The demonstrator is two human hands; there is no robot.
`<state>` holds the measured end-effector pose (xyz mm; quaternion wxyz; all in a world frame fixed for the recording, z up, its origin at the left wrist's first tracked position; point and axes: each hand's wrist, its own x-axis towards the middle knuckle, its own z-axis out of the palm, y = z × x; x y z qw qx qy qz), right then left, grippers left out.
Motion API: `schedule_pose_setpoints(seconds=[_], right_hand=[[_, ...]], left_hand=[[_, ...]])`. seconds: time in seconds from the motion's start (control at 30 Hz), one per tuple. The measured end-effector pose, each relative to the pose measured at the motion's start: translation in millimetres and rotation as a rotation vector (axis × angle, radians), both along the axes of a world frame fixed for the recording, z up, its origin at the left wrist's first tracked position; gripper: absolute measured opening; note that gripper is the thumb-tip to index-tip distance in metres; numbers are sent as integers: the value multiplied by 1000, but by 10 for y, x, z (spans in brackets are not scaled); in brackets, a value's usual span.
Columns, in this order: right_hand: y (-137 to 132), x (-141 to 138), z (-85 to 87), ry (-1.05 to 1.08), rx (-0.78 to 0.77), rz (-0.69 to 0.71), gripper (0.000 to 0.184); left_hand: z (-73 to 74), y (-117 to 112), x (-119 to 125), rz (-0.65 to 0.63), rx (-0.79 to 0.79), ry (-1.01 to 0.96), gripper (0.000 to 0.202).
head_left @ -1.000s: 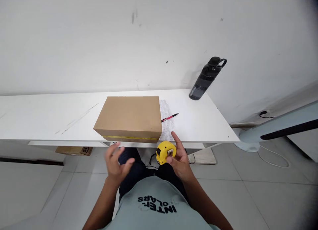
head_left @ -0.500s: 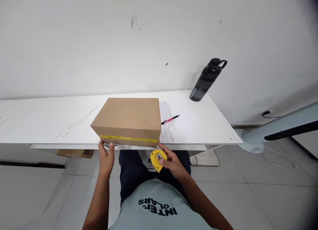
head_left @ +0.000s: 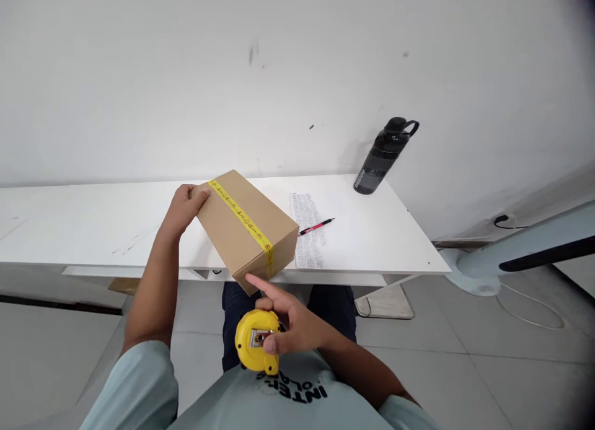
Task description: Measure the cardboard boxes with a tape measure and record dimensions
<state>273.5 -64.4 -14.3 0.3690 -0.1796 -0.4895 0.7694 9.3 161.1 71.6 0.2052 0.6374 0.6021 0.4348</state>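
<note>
Your left hand (head_left: pixel 183 210) grips the far-left end of the box (head_left: pixel 260 204), whose long axis runs near-right past the near edge of the table (head_left: pixel 372 238). Your right hand (head_left: pixel 295 321) holds the tape measure (head_left: pixel 245 354), index finger at the box's near corner.

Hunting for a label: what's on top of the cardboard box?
Yellow printed tape crosses the cardboard box's top, and the left hand holds one corner; cardboard beneath them is covered.

Head view, forward (and downward)
</note>
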Motion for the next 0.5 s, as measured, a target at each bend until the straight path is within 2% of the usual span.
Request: schedule_pose_setpoints(seconds=[0.1, 0.13, 0.23, 0.3, 0.37, 0.4, 0.43, 0.5], right_hand=[[80, -112, 4, 10, -16, -1, 118], [95, -145, 2, 21, -28, -11, 118], [87, -192, 18, 39, -29, -64, 106], [45, -158, 52, 28, -12, -105, 91], [-1, -83, 90, 34, -23, -158, 73], [-19, -40, 106, 51, -40, -192, 65], [-29, 2, 117, 75, -61, -236, 58], [-27, 73, 124, 119, -98, -358, 51]], left_hand=[[58, 268, 141, -131, -192, -54, 47], [79, 351, 193, -148, -202, -59, 46], [170, 541, 367, -110, -139, -61, 40], [231, 541, 475, -22, -12, -73, 37], [214, 367, 536, 49, 209, -114, 37], [148, 206, 537, 77, 348, -140, 38], [33, -1, 514, 65, 472, -168, 41], [-327, -517, 420, 88, 603, -112, 49]])
